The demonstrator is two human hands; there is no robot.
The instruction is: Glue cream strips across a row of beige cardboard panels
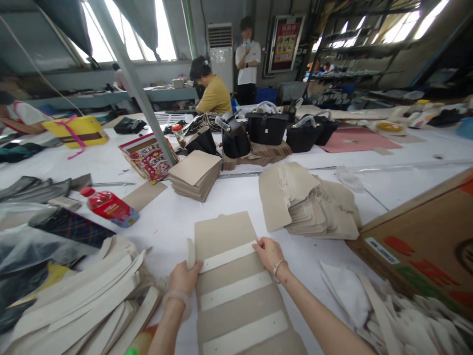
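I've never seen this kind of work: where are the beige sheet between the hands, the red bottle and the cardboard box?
Beige sheet [240, 311]: head view, on a bare patch near its middle.
Red bottle [111, 206]: head view, on its body.
Cardboard box [424, 236]: head view, on its printed side.

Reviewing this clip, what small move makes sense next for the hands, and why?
Probably press the uppermost white strip flat along its length onto the beige board. The left hand is at its left end and the right hand at its right end, while two lower white strips already lie across the same board.
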